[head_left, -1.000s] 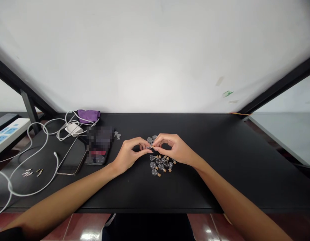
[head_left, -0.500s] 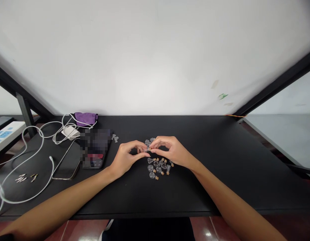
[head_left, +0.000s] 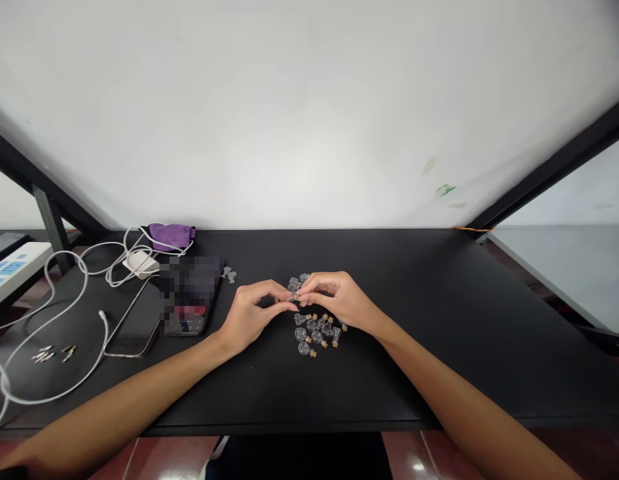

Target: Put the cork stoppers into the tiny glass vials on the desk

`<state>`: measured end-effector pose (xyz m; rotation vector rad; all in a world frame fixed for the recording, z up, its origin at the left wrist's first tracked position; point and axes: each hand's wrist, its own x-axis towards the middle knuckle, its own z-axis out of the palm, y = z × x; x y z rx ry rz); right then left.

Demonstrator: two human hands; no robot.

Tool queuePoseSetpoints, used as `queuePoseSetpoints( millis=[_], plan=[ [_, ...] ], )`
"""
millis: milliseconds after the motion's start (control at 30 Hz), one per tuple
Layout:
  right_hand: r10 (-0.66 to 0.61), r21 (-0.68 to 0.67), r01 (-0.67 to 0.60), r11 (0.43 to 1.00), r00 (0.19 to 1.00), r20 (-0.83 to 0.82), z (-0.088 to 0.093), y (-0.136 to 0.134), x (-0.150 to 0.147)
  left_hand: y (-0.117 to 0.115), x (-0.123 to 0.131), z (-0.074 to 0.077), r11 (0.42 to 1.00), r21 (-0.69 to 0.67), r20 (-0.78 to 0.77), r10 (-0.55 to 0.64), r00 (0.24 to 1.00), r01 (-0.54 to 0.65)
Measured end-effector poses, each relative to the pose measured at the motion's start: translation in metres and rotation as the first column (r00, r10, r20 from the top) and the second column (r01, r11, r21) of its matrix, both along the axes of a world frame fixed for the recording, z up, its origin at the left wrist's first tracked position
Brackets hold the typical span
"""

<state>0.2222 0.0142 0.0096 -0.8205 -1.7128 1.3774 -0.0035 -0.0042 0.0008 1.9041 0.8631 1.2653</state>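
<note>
Left hand (head_left: pixel 252 313) and right hand (head_left: pixel 339 300) meet near the middle of the head view, thumbs and fingertips pinching one small clear bottle (head_left: pixel 293 299), partly covered, above a black desk (head_left: pixel 389 393). Corked bottles (head_left: pixel 317 337) lie just below them on the dark surface, while two phones (head_left: pixel 138 321) and a looped white cable (head_left: pixel 108 331) occupy its left side. Beyond, a pale wall (head_left: pixel 309 120) with a green mark (head_left: pixel 446 190) at right fills the upper frame between slanting black beams (head_left: pixel 539 177), and reddish floor tiles (head_left: pixel 159 457) shine along the bottom edge.

Clear bottle (head_left: pixel 293 299) held sideways; corked bottles (head_left: pixel 317 337) clustered nearby.
</note>
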Motion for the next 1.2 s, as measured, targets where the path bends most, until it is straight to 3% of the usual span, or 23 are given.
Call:
queuePoseSetpoints(
  millis=[500,900,1100,1200],
  plan=[
    [-0.022,-0.108,0.025,0.994,0.999,0.027,0.010,-0.004,-0.004,0.000,-0.001,-0.001,0.995,0.101,-0.032,0.005,0.999,-0.002],
    [0.126,-0.051,-0.119,0.992,0.979,0.162,0.020,-0.001,0.009,-0.001,0.001,0.000,0.994,0.097,-0.138,-0.029,0.990,0.042],
    [0.072,0.099,-0.121,0.988,0.914,0.399,0.033,0.007,0.035,-0.001,0.002,0.000,0.984,0.157,-0.219,-0.044,0.975,0.080],
    [0.063,0.095,-0.130,0.987,0.853,0.518,0.034,0.013,0.050,0.001,0.001,-0.002,0.984,0.163,-0.281,-0.021,0.959,0.069]
  ],
)
